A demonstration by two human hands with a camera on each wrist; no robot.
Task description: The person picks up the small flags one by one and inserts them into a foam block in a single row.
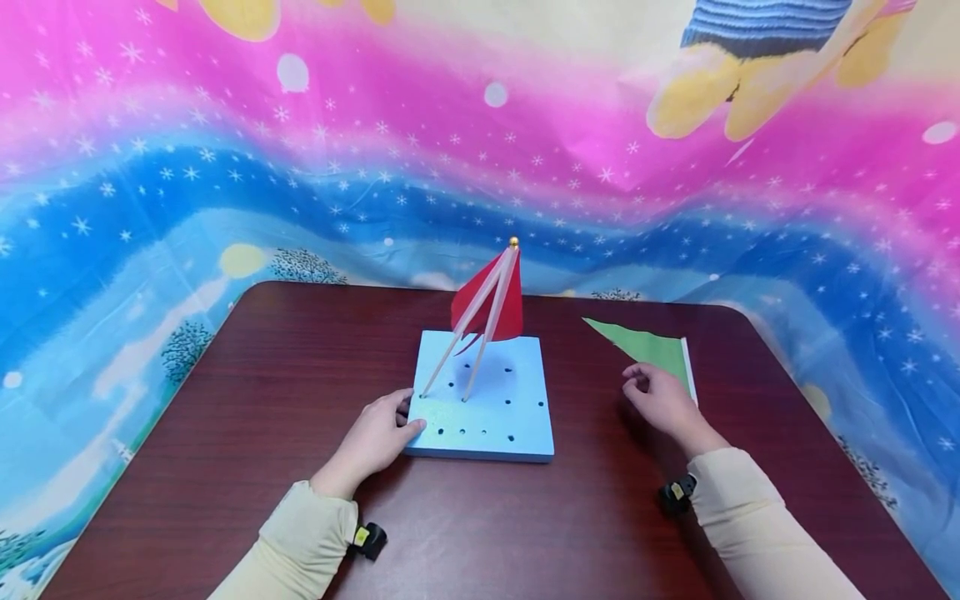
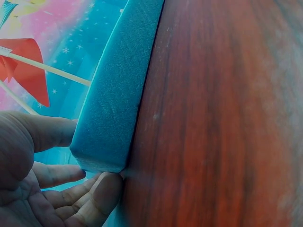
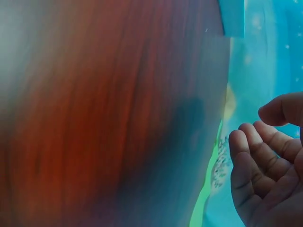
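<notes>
A light-blue square board (image 1: 495,421) with several small holes lies on the table, two thin sticks standing tilted in it. Red flags (image 1: 508,308) hang from the sticks, which cross in this view near a gold tip (image 1: 513,242). At the board's left edge my left hand (image 1: 378,429) holds on, thumb on the top face, fingers against the side. The left wrist view shows those fingertips at the lower corner of the board (image 2: 116,90). To the right, my right hand (image 1: 663,404) hovers with loosely curled fingers and holds nothing. It partly covers a green pennant (image 1: 652,346) with a white edge.
Dark reddish-brown wood makes up the table (image 1: 300,350), with rounded far corners. Behind and around it hangs a colourful printed cloth (image 1: 420,150). A small black camera sits on each wrist, beside light sleeves (image 1: 750,508).
</notes>
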